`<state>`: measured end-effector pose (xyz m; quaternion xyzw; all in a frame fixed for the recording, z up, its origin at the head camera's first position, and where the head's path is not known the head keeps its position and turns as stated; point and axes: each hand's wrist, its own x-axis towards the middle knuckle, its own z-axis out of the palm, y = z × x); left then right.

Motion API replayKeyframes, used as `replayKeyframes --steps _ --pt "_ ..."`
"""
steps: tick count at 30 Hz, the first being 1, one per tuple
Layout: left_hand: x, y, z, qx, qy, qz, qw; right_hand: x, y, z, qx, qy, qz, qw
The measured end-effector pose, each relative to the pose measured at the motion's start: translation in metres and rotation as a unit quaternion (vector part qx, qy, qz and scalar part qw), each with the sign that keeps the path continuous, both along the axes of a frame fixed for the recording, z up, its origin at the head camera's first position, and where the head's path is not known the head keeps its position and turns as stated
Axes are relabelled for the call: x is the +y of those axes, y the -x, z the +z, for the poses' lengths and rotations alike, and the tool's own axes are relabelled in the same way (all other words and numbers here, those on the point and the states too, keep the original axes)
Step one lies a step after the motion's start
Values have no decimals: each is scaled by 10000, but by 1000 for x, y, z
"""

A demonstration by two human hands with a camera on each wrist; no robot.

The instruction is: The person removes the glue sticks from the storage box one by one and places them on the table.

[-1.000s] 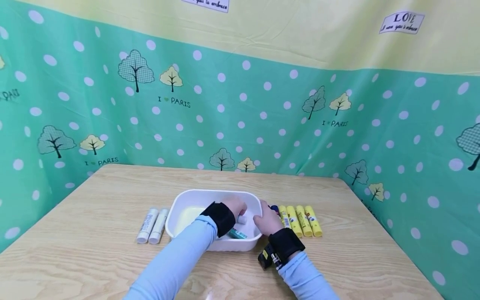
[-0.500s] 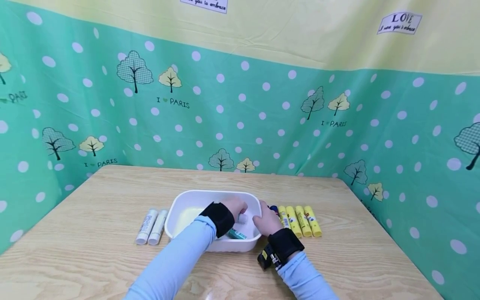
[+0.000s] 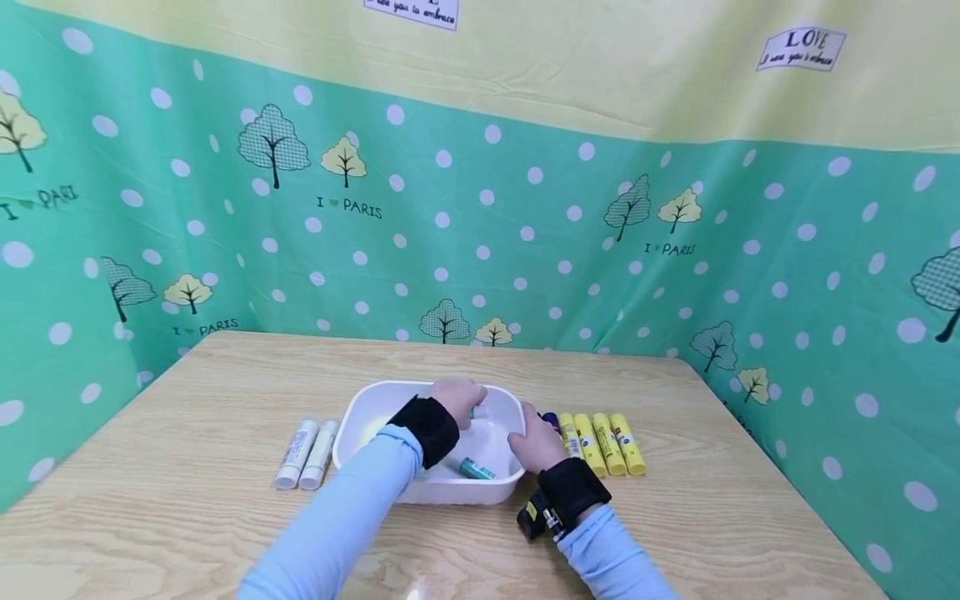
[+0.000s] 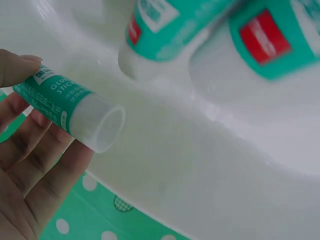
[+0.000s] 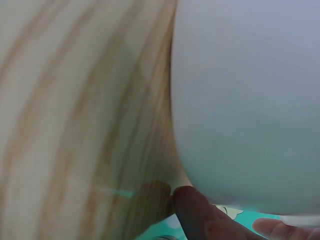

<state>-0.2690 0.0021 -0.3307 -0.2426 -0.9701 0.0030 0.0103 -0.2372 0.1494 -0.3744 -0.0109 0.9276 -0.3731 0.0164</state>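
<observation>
Glue stick (image 4: 67, 112), green-labelled with a white cap, sits pinched between the thumb and fingers of your left hand (image 3: 456, 395), held above the far inner side of the white tub (image 3: 360, 408); the left wrist view shows its capped end pointing out past your fingertips, close over the tub's white wall and not touching it. Your right hand (image 3: 534, 442) rests against the tub's right-hand wall, fingers curved on the rim, and the right wrist view shows fingertips (image 5: 200, 212) pressed to the tub's smooth outer side just where it meets the table (image 3: 187, 517); whether that hand truly clasps the rim or only leans on it, you cannot tell from these views. Inside the tub, two more green glue sticks (image 4: 165, 25) with red label patches lie on the bottom, side by side and angled toward each other, one of them showing in the head view near the front right corner. Left of the tub, two white sticks (image 3: 306, 454) lie side by side on the table, just beside the tub. Right of it, a row of four yellow sticks (image 3: 600, 442) lies parallel, close to your right hand, with a dark blue cap (image 3: 550, 417) peeking out between your knuckles and the nearest yellow one.
</observation>
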Motion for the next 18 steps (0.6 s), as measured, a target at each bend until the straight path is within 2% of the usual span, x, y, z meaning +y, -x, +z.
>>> replayKeyframes --steps 2,5,18 --pt "-4 2 4 206 228 35 9995 -1 0 0 -20 -4 -33 10000" --pt "-11 3 11 318 233 199 9990 -1 0 0 -27 -28 -46 10000" --pt "-45 -3 36 525 -293 752 9954 -1 -2 2 17 -30 44 10000"
